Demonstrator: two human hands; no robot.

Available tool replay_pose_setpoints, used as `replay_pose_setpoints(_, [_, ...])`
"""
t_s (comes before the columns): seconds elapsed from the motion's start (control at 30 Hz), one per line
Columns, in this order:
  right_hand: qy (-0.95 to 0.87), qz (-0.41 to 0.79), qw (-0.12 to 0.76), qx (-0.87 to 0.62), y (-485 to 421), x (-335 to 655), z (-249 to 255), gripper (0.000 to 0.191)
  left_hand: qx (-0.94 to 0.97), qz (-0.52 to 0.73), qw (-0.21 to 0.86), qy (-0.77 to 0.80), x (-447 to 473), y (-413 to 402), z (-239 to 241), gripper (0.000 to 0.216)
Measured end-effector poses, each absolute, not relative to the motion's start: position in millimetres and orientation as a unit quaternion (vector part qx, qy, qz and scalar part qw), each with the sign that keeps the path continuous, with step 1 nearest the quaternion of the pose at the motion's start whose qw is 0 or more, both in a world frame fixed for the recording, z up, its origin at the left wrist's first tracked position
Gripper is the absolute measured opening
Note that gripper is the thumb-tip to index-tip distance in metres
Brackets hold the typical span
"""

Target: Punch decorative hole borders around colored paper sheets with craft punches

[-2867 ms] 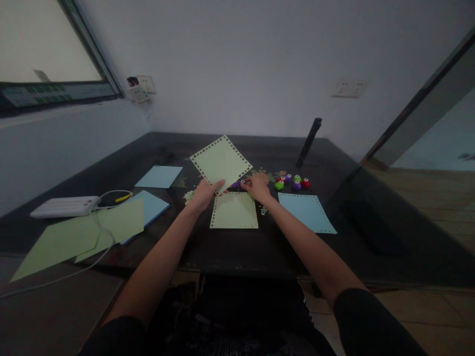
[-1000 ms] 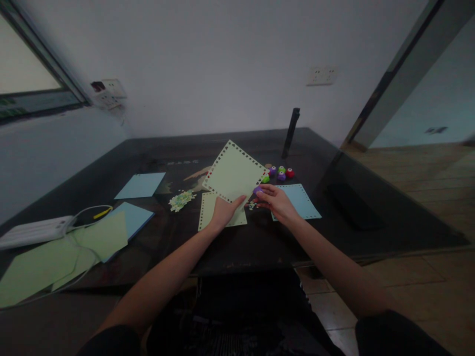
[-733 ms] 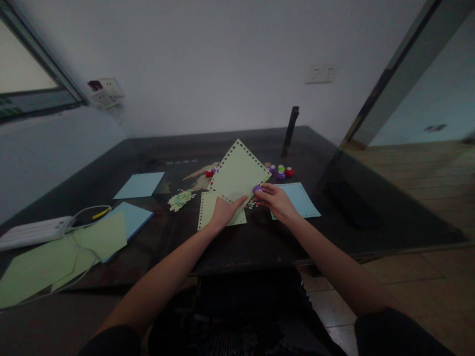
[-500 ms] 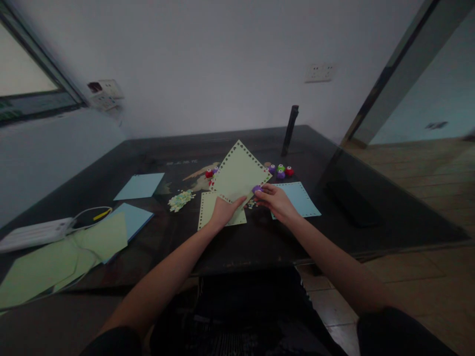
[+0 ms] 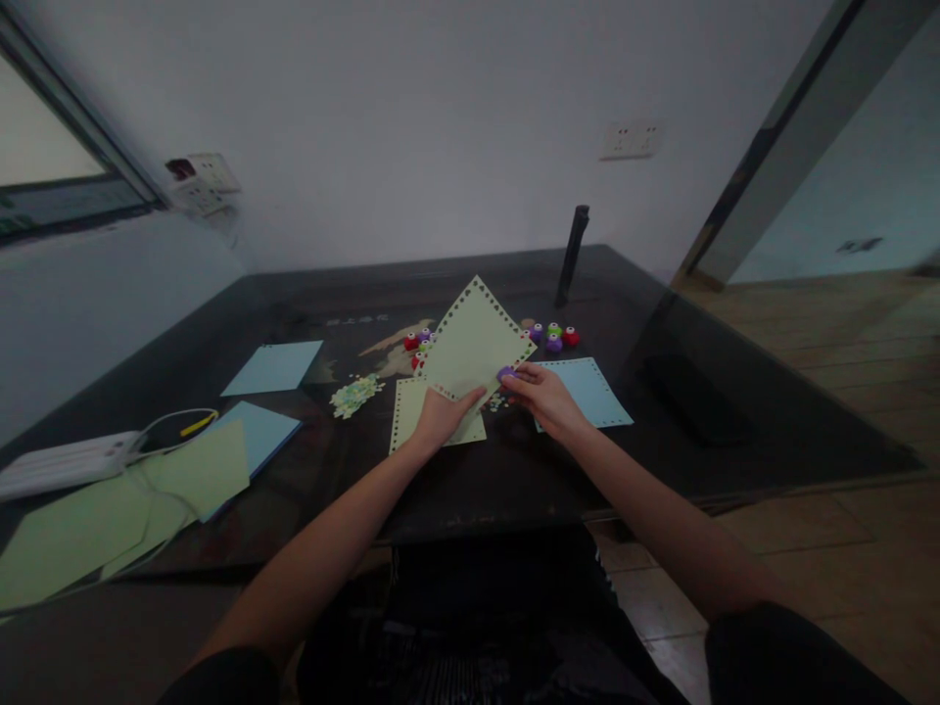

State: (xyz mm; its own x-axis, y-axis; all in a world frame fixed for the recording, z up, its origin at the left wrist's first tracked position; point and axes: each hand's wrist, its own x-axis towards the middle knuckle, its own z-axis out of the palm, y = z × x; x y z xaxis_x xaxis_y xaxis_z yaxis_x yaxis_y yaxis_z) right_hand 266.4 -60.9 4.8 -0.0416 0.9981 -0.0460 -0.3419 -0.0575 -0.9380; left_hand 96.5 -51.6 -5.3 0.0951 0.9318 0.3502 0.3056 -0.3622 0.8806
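Note:
My left hand [image 5: 442, 416] grips a pale green sheet of paper [image 5: 474, 343] by its near corner, thumb on top. Small punched shapes run along the sheet's edges. My right hand [image 5: 541, 392] is closed on a small purple craft punch [image 5: 506, 374], set at the sheet's lower right edge. Beneath lies another punched green sheet [image 5: 408, 416], partly covered. A blue punched sheet [image 5: 591, 394] rests under and beside my right hand. Several coloured punches [image 5: 553, 343] stand behind, and more punches [image 5: 412, 342] are partly hidden by the held sheet.
Left of my hands is a heap of paper cut-outs [image 5: 356, 396]. Further left lie a blue sheet [image 5: 273, 368], green sheets [image 5: 198, 470] and a white power strip [image 5: 70, 465] with a cable. A black upright object [image 5: 571, 257] stands at the back; a dark flat object [image 5: 694, 399] lies right.
The view has shifted very slightly. Both hands, the held sheet and the purple punch keep nearly the same positions.

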Motion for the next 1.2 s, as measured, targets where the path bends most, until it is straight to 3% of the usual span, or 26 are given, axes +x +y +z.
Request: replay_pose_setpoints(1.2, [-0.421,0.574,0.566,-0.416,-60.2,264.7,3.9,0.030,0.672,0.487,0.336,0.445,96.7,-53.1,-4.3,0.047])
